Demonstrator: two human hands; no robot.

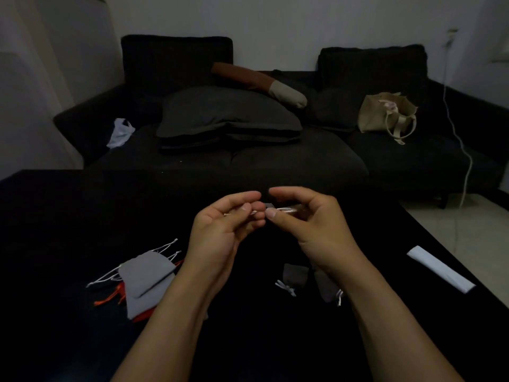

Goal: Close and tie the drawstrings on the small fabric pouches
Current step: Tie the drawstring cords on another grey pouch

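Both hands raised above black table (68, 216), fingertips meeting. Left hand (220, 230) & right hand (311, 224) each pinch white drawstring (283, 209) betw. thumb and fingers; its pouch mostly hidden. Grey pouches (146, 282) piled left w/ orange ones; two tied dark pouches (296, 274) under right wrist. White paper strip (440, 268) near right table edge. Sofa (275, 161) beyond.

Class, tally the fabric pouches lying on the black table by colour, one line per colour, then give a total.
Light grey pouches: 2
Dark grey pouches: 2
Orange pouches: at least 1, mostly hidden under the light grey ones
Total: at least 5
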